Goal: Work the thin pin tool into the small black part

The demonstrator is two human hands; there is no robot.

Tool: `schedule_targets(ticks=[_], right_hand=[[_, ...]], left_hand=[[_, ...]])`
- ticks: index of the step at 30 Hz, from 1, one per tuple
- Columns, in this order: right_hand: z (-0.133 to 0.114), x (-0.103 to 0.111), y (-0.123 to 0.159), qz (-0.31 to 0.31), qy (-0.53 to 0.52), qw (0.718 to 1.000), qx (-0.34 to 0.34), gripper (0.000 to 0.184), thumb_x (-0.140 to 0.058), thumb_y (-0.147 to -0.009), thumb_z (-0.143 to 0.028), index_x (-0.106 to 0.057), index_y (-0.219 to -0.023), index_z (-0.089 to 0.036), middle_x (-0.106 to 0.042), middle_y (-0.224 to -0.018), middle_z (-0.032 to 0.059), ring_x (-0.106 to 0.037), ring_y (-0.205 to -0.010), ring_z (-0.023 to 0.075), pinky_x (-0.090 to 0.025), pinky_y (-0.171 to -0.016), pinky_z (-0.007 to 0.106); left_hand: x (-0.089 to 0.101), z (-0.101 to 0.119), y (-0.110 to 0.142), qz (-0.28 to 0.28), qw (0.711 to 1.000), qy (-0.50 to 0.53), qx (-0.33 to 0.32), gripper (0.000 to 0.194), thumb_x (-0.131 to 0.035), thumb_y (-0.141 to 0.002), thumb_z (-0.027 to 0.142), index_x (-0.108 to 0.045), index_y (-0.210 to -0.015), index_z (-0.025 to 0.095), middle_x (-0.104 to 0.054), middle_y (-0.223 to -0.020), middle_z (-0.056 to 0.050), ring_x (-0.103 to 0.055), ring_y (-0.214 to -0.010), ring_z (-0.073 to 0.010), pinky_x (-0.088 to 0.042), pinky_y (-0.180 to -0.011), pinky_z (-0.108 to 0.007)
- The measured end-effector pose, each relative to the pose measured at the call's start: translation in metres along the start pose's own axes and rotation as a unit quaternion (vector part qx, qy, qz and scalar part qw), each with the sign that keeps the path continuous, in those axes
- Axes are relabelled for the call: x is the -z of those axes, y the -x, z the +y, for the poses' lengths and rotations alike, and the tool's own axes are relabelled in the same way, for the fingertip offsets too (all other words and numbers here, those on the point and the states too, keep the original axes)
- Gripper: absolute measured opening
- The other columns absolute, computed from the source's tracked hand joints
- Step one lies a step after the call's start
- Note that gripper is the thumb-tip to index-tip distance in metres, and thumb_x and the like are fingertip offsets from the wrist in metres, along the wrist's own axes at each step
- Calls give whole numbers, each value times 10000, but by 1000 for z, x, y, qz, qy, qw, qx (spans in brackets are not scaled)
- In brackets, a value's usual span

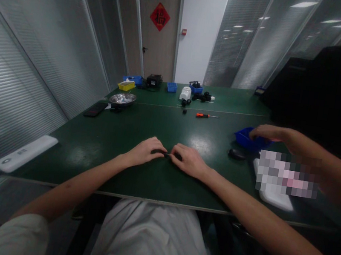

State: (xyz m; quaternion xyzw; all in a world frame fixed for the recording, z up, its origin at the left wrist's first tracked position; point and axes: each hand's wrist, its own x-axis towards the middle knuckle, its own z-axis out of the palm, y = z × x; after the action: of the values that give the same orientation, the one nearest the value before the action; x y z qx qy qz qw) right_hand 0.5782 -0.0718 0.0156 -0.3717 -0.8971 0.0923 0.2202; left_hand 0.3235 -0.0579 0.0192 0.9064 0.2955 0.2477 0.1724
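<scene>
My left hand rests on the green table, fingers closed on a small dark piece. Facing it, my right hand pinches another dark piece. A thin, light-coloured sliver bridges the narrow gap between the fingertips. Whether the two pieces are joined, and what kind they are, I cannot tell. Farther up the table lie an orange-handled screwdriver and a small black part.
At right, another person's hand reaches into a blue bin, near a black object and a white tray. Left are a metal bowl, a phone-like slab and a long white device. Bins stand behind.
</scene>
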Motion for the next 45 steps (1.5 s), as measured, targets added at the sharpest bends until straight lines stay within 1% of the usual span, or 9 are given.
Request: schedule_targets(ticks=[8,11,14,17,19,23,27,36,45], right_hand=[[3,2,-1,9,4,999,-31,127,-571,-1004,-315,-645,-1001,-213,-668,-974,35,-598,-796,161,-357,-662,273],[3,4,-1,9,1,999,-36,130,-574,-1004,-321,-646,-1003,-213,-668,-970,36,-598,-794,162,-359,-659,273],[2,6,0,8,-9,999,-35,136,-570,-1009,-322,-646,-1004,-211,-666,-969,36,-600,-794,162,-374,-673,275],[2,7,0,10,-14,999,-34,138,-569,-1011,-325,-647,-1003,-211,-666,-969,33,-602,-795,161,-386,-684,278],[2,7,0,11,-14,999,-36,134,-575,-1008,-326,-648,-1000,-214,-667,-965,30,-603,-795,161,-386,-681,278],[4,5,0,9,-12,999,-42,128,-584,-1003,-323,-651,-992,-214,-670,-963,30,-601,-793,159,-379,-672,276],[6,3,0,10,-13,999,-42,132,-583,-1004,-327,-650,-995,-213,-670,-968,29,-598,-793,156,-382,-678,273],[7,2,-1,12,-17,999,-37,126,-588,-1001,-323,-650,-993,-213,-677,-963,30,-602,-797,159,-393,-692,277],[9,1,-1,13,-24,999,-32,136,-589,-1000,-331,-657,-992,-214,-682,-968,34,-608,-798,160,-403,-701,277]], left_hand=[[2,-5,4,-11,1000,2,24,266,-604,-997,288,-722,-1224,213,-712,-1177,-86,-637,-1117,-223,-494,-1019,-368],[24,-28,16,-8,998,-11,64,298,-606,-989,311,-715,-1250,215,-705,-1207,-84,-649,-1110,-226,-504,-1003,-364],[67,-75,45,23,982,-55,178,369,-620,-963,326,-689,-1305,202,-687,-1272,-90,-657,-1105,-243,-524,-955,-355],[123,-129,93,72,936,-179,294,365,-660,-922,301,-716,-1255,163,-700,-1269,-94,-651,-1125,-250,-488,-994,-325],[156,-157,130,78,880,-266,385,355,-656,-920,263,-718,-1250,148,-715,-1250,-71,-651,-1109,-225,-471,-982,-279],[194,-185,184,83,788,-331,513,358,-636,-923,216,-714,-1260,121,-734,-1195,-53,-632,-1089,-229,-452,-965,-283],[199,-193,199,76,765,-320,554,335,-646,-915,233,-742,-1222,141,-755,-1136,-47,-637,-1016,-216,-455,-930,-269],[196,-190,202,128,757,-308,562,388,-571,-972,273,-713,-1282,88,-734,-1190,-149,-655,-1027,-249,-476,-947,-321],[195,-192,206,144,760,-320,547,310,-588,-960,210,-757,-1187,84,-750,-1137,-135,-652,-1026,-232,-457,-983,-316]])
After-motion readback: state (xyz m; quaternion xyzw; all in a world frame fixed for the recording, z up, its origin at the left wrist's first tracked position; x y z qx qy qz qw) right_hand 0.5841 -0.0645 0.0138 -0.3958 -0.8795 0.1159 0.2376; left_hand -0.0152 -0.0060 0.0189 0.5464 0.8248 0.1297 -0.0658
